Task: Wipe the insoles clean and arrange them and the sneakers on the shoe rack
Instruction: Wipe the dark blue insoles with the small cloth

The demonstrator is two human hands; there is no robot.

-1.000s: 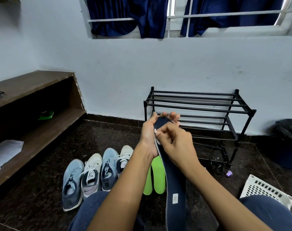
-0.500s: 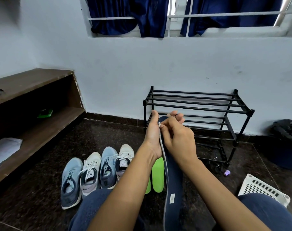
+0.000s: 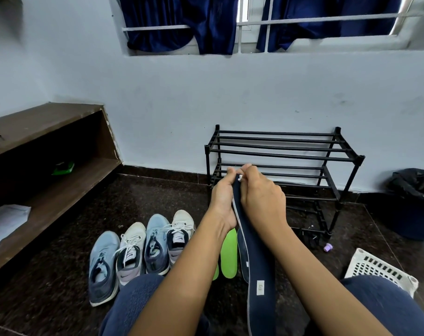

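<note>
I hold a long navy insole up in front of me, with its heel end down near my lap. My left hand grips its toe end from the left. My right hand has curled fingers that pinch a small white wipe against the insole's tip. Two green insoles lie on the floor behind my left forearm. Blue and white sneakers stand in a row on the floor to the left. The black shoe rack stands against the wall beyond my hands, its tiers bare.
A low wooden shelf runs along the left wall with paper and a green item on it. A white plastic basket sits at my right knee. A dark bin with a black bag stands far right. A small purple cap lies near the rack's foot.
My right hand with the wipe has slid up the insole to its tip. Both hands and the insole have shifted slightly right and further from me.
</note>
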